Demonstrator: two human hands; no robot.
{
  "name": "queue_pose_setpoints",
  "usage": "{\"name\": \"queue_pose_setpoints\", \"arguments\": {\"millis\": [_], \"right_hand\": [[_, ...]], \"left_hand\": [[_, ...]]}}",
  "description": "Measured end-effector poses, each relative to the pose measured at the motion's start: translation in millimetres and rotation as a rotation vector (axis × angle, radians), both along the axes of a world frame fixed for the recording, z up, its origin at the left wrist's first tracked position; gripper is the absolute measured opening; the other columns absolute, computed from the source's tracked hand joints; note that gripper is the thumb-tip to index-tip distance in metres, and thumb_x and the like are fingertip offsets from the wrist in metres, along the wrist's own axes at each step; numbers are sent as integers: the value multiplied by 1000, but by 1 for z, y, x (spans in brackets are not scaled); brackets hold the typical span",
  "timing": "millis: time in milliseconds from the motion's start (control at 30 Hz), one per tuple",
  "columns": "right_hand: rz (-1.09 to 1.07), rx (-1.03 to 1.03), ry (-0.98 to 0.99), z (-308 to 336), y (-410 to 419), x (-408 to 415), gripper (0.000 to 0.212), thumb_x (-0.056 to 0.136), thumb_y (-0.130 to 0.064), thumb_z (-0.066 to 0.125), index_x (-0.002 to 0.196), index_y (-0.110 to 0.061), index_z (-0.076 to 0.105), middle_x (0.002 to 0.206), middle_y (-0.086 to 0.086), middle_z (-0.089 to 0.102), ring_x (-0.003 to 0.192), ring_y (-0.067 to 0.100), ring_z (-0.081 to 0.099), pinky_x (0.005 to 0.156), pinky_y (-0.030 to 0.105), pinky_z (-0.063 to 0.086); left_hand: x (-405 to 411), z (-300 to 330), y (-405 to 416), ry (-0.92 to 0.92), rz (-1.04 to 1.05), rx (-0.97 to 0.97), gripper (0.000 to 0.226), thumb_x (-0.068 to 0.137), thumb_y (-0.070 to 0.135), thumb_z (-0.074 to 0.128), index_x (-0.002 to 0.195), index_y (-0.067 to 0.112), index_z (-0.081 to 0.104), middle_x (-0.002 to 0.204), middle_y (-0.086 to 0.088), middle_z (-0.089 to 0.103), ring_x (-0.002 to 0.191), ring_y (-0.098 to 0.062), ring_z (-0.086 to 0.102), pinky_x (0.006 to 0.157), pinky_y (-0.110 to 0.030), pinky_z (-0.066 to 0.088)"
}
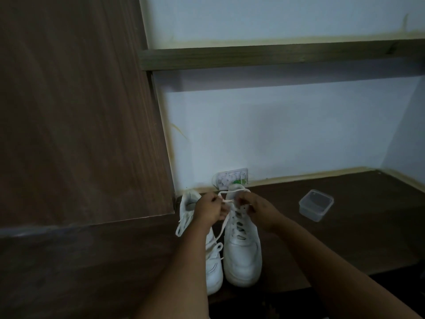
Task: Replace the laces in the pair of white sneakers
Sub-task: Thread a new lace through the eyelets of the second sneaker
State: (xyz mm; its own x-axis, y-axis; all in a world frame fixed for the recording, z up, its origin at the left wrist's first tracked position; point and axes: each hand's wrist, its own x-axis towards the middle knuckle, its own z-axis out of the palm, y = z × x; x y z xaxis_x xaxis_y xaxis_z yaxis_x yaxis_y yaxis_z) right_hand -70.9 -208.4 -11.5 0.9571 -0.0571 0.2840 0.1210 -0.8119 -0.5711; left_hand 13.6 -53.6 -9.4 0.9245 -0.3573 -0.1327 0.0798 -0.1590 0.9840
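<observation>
Pinching lace (226,221), left hand (210,209), right hand (258,209)

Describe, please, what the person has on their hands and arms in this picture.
Nothing that shows: the left hand and the right hand are bare, without gloves. Both forearms are uncovered as far as the picture's lower edge, with no sleeve, watch or bracelet visible. The dim light hides whether any ring is worn.

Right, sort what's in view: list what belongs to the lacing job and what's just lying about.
Belongs to the job:
- right sneaker, being laced
- left sneaker, beside it
- white lace, pinched by the left hand and the right hand

Just lying about:
- clear plastic container on the dark surface
- small printed packet against the wall
</observation>
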Motion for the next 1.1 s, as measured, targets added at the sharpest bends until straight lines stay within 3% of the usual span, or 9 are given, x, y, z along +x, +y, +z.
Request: {"name": "queue_pose_setpoints", "arguments": {"millis": [100,200,367,433,500,633,800,900,1100], "right_hand": [[-59,-171,-26,-7,-3,1,36,92,-4,52,126,-11,58,130,6,54,124,23,47,103,32,33],[-139,-124,58,-10,-2,1,28,94,-12,52,121,-8,58,125,12,53,120,27,45,98,31,34],[-228,172,-23,-2,-1,0,14,88,1,51,84,-12,55,88,6,55,75,17,52,65,26,38],[-242,251,-43,5,-2,-6,14,89,-2,52,83,-15,53,82,0,54,66,8,49,58,23,39],[-215,292,-70,12,-1,-11,11,89,-3,53,88,-14,53,83,-2,57,70,7,53,60,18,41],[-78,412,12,25,5,-16,32,79,5,56,96,-21,61,98,2,67,93,22,66,71,29,52],[218,570,182,55,25,-32,14,86,-10,64,99,-13,63,79,-8,65,68,2,58,58,15,44],[51,703,62,54,17,-34,24,94,-26,57,88,-5,67,72,5,58,65,14,51,60,24,42],[-181,901,99,36,-17,-35,32,101,-16,42,75,-5,58,64,8,50,55,15,42,48,23,33]], "left_hand": [[0,-4,5,-72,-126,198,22,93,32,57,77,17,58,82,-10,69,75,-26,66,77,-41,56],[-5,-2,12,-160,-289,470,29,79,47,59,78,18,61,79,-7,71,82,-27,70,85,-45,57],[-23,15,16,-167,-517,666,26,101,21,47,90,5,64,68,-3,54,57,-13,48,55,-25,41],[-28,29,19,-164,-515,761,26,99,16,47,105,-1,66,69,-3,52,55,-12,45,52,-24,37],[-33,46,23,-212,-434,769,20,96,18,51,98,6,68,69,1,52,59,-11,47,54,-25,38],[-44,71,23,-323,-275,343,31,99,28,50,71,19,60,64,4,50,61,-12,46,62,-26,35],[-66,87,13,-315,-207,-9,31,100,27,52,73,14,59,54,9,53,51,-7,49,56,-21,42],[-64,103,21,-184,-105,-278,30,99,26,54,71,15,59,48,11,46,44,-5,37,45,-18,31],[-61,132,47,-52,-31,-712,27,99,25,52,73,16,57,52,7,42,44,-5,32,44,-17,26]]}}
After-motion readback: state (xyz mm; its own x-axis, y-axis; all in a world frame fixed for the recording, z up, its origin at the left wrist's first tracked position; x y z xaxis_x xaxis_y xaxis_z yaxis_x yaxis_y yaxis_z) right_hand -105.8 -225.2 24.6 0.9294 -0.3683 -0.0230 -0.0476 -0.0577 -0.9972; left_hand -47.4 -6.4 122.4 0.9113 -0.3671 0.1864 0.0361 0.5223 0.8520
